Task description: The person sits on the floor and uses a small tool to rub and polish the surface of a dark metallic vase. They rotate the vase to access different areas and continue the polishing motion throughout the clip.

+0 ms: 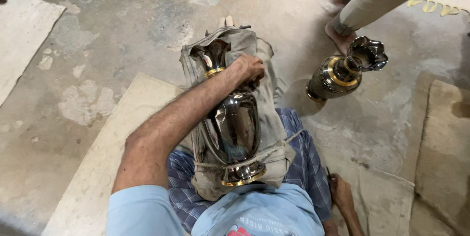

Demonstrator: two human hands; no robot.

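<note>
On the seated person's lap, over a grey cloth (267, 118) tied with a cord (274, 150), a dark polished metal vase (235, 123) with gold bands lies lengthwise, mouth pointing away. The left hand (249, 68) rests on its neck, fingers curled and pressed together. The right hand (341, 193) is down beside the thigh on the mat (387, 197); whether its fingers pinch anything cannot be told. A second vase (342, 72) stands on the concrete floor (122, 35), near another person's foot (339, 35).

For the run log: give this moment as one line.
left hand: on neck of dark metal vase | vase: lying on cloth-covered lap | right hand: on floor mat, holding thin tool | second vase: standing on floor
</note>
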